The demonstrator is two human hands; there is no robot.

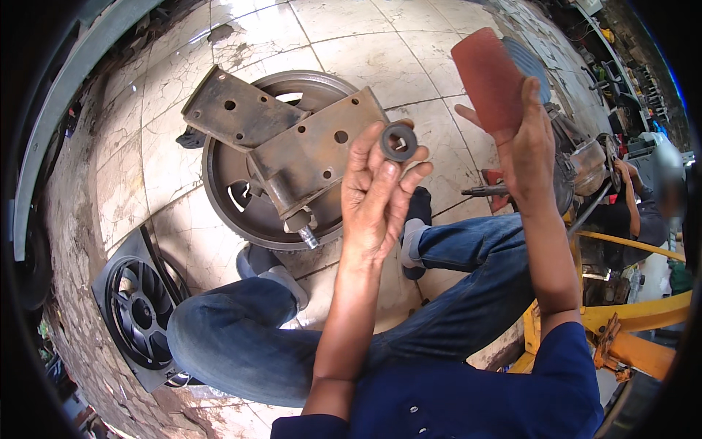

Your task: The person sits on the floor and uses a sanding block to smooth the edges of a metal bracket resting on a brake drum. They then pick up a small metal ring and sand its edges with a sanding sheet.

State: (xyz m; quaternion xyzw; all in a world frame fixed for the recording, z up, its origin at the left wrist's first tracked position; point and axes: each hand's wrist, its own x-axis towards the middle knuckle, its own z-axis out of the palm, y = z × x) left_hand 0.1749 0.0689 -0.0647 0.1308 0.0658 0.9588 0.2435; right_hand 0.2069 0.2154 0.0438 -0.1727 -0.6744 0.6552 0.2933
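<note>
Left grip (374, 201) pinches the ring (399, 156) just right of the wheel (256, 221), and right grip (528, 157) holds a red sheet (488, 77) farther right, the ring already loose, seemingly fitted to nothing, apart from the red sheet.

Some right fingers (533, 99) hide behind the red sheet (486, 79).
</note>
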